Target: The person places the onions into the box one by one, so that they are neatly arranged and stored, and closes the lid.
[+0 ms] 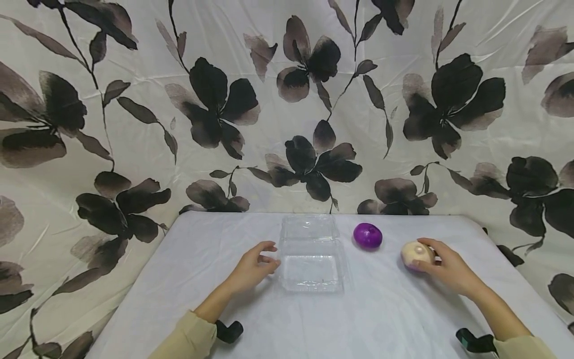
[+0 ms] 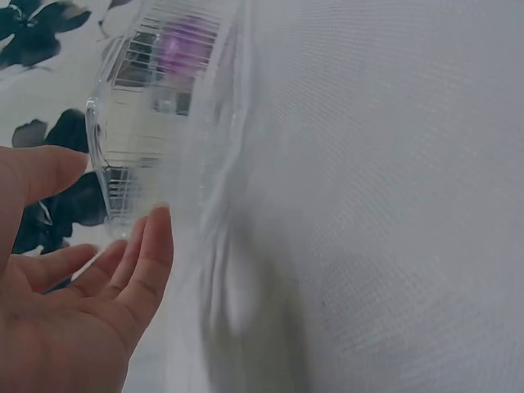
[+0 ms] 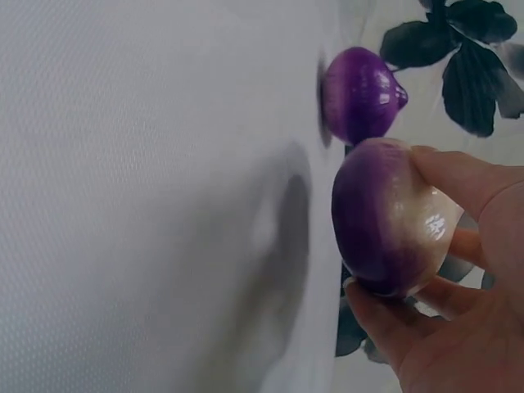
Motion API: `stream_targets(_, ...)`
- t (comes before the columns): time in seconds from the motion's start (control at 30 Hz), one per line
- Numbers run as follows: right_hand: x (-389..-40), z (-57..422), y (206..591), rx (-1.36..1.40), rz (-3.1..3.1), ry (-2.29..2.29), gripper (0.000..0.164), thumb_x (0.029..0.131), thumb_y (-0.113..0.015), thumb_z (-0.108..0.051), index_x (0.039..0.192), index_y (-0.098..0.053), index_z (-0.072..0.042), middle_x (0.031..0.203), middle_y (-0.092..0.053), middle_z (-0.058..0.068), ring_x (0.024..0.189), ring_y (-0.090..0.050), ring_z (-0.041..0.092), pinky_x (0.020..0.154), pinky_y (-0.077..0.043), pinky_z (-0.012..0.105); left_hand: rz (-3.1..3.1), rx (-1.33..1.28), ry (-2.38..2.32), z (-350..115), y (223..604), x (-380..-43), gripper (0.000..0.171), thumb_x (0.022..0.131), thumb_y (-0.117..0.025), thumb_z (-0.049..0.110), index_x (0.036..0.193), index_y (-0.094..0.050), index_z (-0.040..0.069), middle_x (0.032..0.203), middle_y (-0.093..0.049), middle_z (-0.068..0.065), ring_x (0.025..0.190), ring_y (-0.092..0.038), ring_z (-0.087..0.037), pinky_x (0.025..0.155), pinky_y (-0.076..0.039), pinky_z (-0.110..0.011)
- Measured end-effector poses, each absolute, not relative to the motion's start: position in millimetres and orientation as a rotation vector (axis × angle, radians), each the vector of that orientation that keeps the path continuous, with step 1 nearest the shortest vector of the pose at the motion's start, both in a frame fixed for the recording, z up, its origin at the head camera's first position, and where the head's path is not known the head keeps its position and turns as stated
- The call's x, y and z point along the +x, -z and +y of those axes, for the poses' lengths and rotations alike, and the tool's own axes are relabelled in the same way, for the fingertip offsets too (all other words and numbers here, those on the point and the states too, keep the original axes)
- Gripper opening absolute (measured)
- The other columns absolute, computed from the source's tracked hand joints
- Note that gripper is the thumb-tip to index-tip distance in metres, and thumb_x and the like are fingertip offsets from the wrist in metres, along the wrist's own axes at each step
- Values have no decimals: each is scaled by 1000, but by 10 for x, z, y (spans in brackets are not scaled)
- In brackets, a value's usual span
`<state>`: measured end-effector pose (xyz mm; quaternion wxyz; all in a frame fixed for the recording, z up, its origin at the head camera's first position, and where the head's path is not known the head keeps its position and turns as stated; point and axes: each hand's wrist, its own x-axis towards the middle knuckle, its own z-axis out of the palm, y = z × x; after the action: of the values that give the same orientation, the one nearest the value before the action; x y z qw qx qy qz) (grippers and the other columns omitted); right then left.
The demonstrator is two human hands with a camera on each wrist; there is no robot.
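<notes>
In the head view my right hand (image 1: 448, 267) grips a turnip (image 1: 417, 255), thumb on one side and fingers on the other. The right wrist view shows this turnip (image 3: 393, 217) as purple on the underside and cream on top, held a little above the white cloth with its shadow apart from it. My left hand (image 1: 253, 267) is at the left edge of a clear plastic clamshell box (image 1: 311, 289), its fingers loosely bent with nothing between them. Whether the fingertips (image 2: 160, 221) touch the box (image 2: 123, 172) I cannot tell. The box lies with its lid (image 1: 309, 228) folded back.
A glossy purple onion (image 1: 367, 236) sits on the white-covered table (image 1: 202, 239), between the box and my right hand. Behind the table hangs a flower-patterned cloth (image 1: 314, 109). Black wrist straps (image 1: 229, 332) show below both hands.
</notes>
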<state>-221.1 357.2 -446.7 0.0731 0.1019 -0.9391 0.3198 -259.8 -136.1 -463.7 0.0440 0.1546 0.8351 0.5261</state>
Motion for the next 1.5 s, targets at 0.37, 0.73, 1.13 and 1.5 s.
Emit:
stream_targets(0.37, -2206, 3396, 4339, 380, -2776, -1029, 69, 95, -75, -30, 145, -46, 7, 143, -49, 32, 126, -52, 48, 95, -53, 58, 2404, 435, -1742, -1327, 4690, -2641, 54, 95, -70, 5, 143, -47, -8, 135, -57, -25, 99, -70, -27, 76, -62, -35)
stream_targets(0.73, -2218, 3124, 4207, 485, -2723, -1050, 64, 94, -76, -27, 144, -49, 4, 141, -53, 25, 129, -51, 42, 96, -54, 54, 2315, 333, -1864, -1282, 4693, -2630, 51, 95, -67, -1, 141, -48, -10, 129, -57, -26, 90, -68, -29, 74, -61, -31)
stream_targets(1.13, -2249, 2880, 4153, 574, -2685, -1093, 62, 93, -78, -24, 143, -51, 1, 139, -56, 21, 127, -53, 38, 96, -55, 53, 2266, 253, -1911, -1245, 4693, -2637, 52, 94, -66, -4, 143, -46, -10, 127, -55, -27, 86, -65, -21, 71, -61, -30)
stream_targets(1.5, -2284, 2688, 4147, 602, -2666, -1134, 63, 91, -80, -26, 142, -53, -1, 139, -56, 19, 126, -54, 37, 95, -56, 52, 2242, 223, -1929, -1232, 4667, -2636, 52, 94, -66, -4, 142, -47, -11, 128, -56, -27, 85, -65, -23, 70, -61, -29)
